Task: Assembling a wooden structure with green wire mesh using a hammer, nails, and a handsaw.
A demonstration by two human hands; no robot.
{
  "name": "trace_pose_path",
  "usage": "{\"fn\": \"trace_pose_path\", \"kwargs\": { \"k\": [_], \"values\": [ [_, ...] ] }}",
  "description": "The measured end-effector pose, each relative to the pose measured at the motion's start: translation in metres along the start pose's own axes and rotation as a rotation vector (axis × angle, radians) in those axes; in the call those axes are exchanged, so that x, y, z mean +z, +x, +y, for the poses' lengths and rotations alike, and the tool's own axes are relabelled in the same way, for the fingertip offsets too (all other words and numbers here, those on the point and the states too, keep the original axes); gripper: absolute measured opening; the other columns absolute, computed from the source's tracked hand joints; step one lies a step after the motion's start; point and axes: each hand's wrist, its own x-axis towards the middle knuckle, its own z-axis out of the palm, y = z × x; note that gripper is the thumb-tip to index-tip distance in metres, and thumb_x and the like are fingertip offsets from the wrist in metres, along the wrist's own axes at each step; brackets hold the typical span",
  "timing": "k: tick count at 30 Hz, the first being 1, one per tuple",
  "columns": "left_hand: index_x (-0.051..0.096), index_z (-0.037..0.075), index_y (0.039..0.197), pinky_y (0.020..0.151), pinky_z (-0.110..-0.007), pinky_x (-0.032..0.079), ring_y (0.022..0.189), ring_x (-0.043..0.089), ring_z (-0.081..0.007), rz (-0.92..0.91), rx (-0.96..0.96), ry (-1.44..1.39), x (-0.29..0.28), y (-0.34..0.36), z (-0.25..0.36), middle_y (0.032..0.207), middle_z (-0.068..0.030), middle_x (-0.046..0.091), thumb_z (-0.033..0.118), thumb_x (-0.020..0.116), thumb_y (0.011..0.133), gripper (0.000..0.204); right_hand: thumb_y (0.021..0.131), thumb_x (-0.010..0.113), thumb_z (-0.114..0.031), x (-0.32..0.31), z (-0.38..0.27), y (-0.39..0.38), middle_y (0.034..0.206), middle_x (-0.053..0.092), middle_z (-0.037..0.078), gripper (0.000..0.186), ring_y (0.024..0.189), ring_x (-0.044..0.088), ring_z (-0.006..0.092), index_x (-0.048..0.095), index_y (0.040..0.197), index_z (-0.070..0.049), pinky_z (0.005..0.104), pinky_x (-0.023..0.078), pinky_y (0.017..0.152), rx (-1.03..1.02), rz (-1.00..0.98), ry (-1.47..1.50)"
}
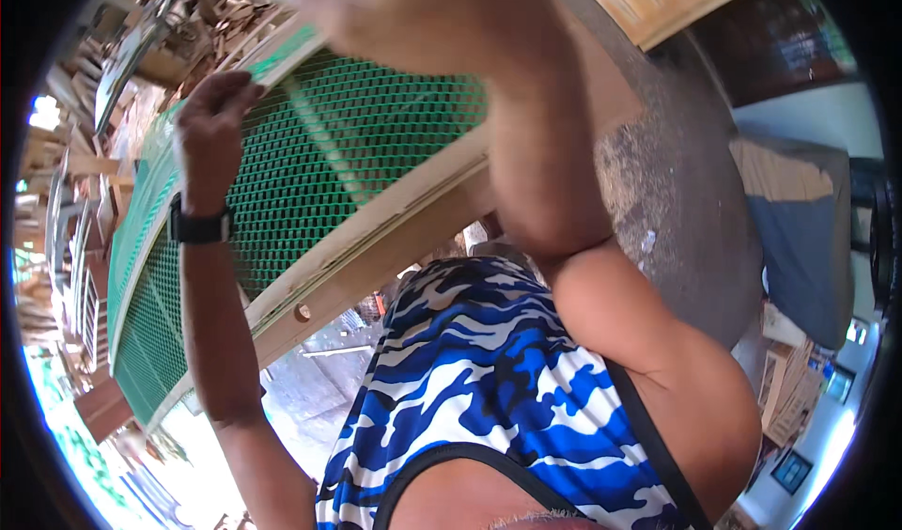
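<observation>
So the green mesh (395,131) is lying across a long wooden frame in front of the person, slanting from near left to far right, with the pale near rail (376,227) passing just in front of the body. Both hands are sitting over toward the far edge, so that edge is probably where the work is happening. To do it well, the person should probably be keeping the mesh flat and evenly taut, using the left fingers as a brace and working in short stretches (a rippled mesh is a pain to straighten out afterwards).

The left hand (212,112) is hanging by the far edge, fingers curling in close to each other, but whether they're pinching the mesh or just resting by it is impossible to tell. The right hand (352,18) is blurring badly and running up against the top of the view, so its fingers can't be read either; something pale is showing by the fingertips, and what it is stays anyone's guess.

The right forearm is also covering part of the mesh. Further out, wood scraps (225,8) are piling up at far left, and sawdust (648,178) is covering floor on the right.
</observation>
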Motion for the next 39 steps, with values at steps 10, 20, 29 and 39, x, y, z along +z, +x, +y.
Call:
{"fn": "trace_pose_path", "kwargs": {
  "k": [10, 20, 29, 39],
  "values": [
    [0.070, 0.006, 0.112, 0.077, -0.023, 0.050, 0.087, 0.065, -0.0082, 0.121, -0.100, 0.056, -0.017, -0.015, 0.006, 0.099, -0.0026, 0.072, 0.010, 0.068, 0.097, 0.016, 0.084, 0.066, -0.023, -0.033, 0.219, -0.256, 0.101, 0.074, 0.018, 0.026, 0.097, 0.072, 0.0343, 0.077, 0.104, -0.009, 0.0419, 0.058, 0.087, 0.924, 0.083, -0.307],
    [0.069, 0.005, 0.109, 0.068, -0.021, 0.050, 0.078, 0.064, -0.0069, 0.145, -0.205, 0.181, 0.017, -0.061, 0.057, 0.092, -0.0007, 0.071, 0.010, 0.069, 0.096, 0.013, 0.086, 0.060, -0.022, 0.119, 0.273, -0.319, 0.111, 0.073, 0.017, 0.035, 0.107, 0.069, 0.0336, 0.075, 0.115, -0.008, 0.0401, 0.054, 0.097, 0.885, -0.306, -0.193],
    [0.067, 0.005, 0.109, 0.068, -0.022, 0.049, 0.080, 0.062, -0.0065, 0.189, -0.221, 0.269, 0.004, -0.105, 0.095, 0.092, -0.0006, 0.068, 0.007, 0.067, 0.097, 0.012, 0.083, 0.060, -0.023, 0.171, 0.337, -0.323, 0.104, 0.075, 0.016, 0.032, 0.095, 0.071, 0.0339, 0.076, 0.109, -0.015, 0.0428, 0.056, 0.087, 0.523, -0.216, -0.184],
    [0.073, -0.003, 0.098, 0.071, -0.034, 0.054, 0.077, 0.068, -0.0178, 0.450, -0.198, 0.415, -0.026, -0.186, 0.086, 0.083, -0.0113, 0.072, 0.024, 0.076, 0.087, 0.029, 0.087, 0.067, -0.030, 0.088, 0.292, -0.339, 0.101, 0.077, 0.012, 0.040, 0.093, 0.073, 0.0273, 0.072, 0.121, -0.009, 0.0384, 0.055, 0.084, 0.982, -0.227, 0.077]
  ]
}}
